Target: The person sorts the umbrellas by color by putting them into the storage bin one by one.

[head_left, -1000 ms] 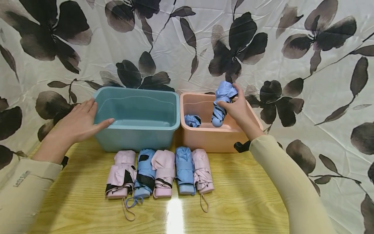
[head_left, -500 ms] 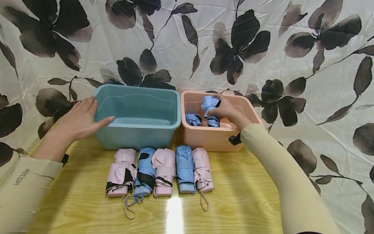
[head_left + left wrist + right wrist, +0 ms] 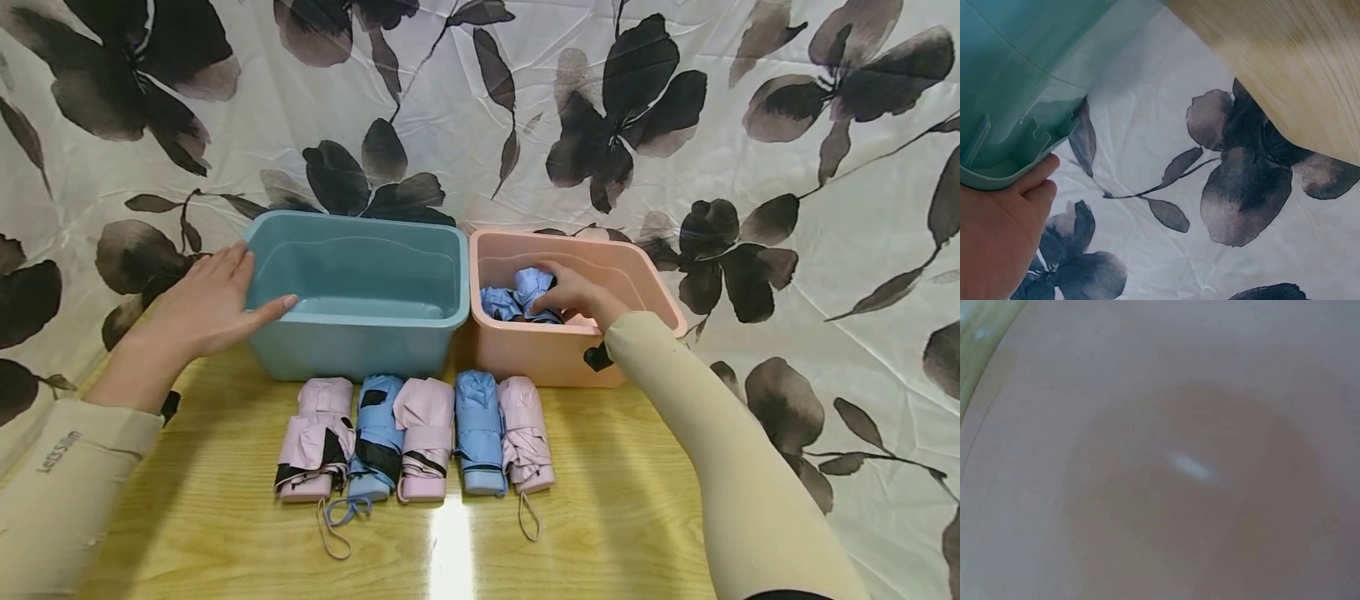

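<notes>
Inside the peach bin (image 3: pixel 540 360), my right hand (image 3: pixel 576 293) holds a folded blue umbrella (image 3: pixel 530 285), fingers and thumb about its upper part. Its lower part is hidden behind the bin's front rim. Right beside it, on the left, lies another blue umbrella (image 3: pixel 498 303). My left hand (image 3: pixel 202 308) rests on the left rim of the teal bin (image 3: pixel 360 350), fingers straight and thumb spread over the front corner. In the left wrist view that hand (image 3: pixel 997 234) touches the bin's edge. The right wrist view shows mostly the blurred peach bin wall (image 3: pixel 1197 506).
A row of folded umbrellas lies before the bins on the wooden table (image 3: pixel 600 517): pink (image 3: pixel 318 433), blue (image 3: pixel 380 429), pink (image 3: pixel 425 433), blue (image 3: pixel 480 425) and pink (image 3: pixel 525 425). Some have wrist loops. A floral cloth (image 3: pixel 465 125) hangs behind the bins.
My right hand has moved down and left into the peach bin with the blue umbrella, bringing it beside the other one. The left hand has stayed on the teal bin.
</notes>
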### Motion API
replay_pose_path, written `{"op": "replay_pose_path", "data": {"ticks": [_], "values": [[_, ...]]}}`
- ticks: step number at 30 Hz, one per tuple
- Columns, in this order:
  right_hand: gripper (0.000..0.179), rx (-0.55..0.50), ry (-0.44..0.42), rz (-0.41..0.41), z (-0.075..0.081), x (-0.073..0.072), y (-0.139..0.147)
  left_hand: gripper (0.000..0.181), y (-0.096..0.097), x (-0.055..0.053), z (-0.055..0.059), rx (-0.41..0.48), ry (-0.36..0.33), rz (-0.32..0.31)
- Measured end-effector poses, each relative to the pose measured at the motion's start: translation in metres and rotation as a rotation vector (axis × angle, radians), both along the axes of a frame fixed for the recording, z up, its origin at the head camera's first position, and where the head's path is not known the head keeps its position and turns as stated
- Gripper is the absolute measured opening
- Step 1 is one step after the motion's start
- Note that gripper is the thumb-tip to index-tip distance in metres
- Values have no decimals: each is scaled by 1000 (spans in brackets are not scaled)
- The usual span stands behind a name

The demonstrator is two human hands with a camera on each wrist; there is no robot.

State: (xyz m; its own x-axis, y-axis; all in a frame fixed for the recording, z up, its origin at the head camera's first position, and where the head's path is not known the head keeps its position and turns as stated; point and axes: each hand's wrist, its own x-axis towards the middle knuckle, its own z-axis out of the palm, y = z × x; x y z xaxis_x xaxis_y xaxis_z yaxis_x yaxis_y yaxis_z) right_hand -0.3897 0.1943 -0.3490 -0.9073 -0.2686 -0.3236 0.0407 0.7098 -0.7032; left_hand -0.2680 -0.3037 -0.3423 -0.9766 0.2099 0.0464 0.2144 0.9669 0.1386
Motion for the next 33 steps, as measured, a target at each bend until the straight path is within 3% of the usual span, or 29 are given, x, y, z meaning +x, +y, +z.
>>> {"op": "replay_pose_path", "data": {"ticks": [7, 20, 33], "values": [[100, 119, -31, 63, -1, -6, -2, 110, -1, -1, -1, -7, 6, 7], [88, 90, -120, 162, -7, -10, -2, 109, -1, -1, -1, 5, 20, 2], [76, 91, -155, 127, -3, -7, -1, 110, 2, 0, 2, -15, -3, 4]]}}
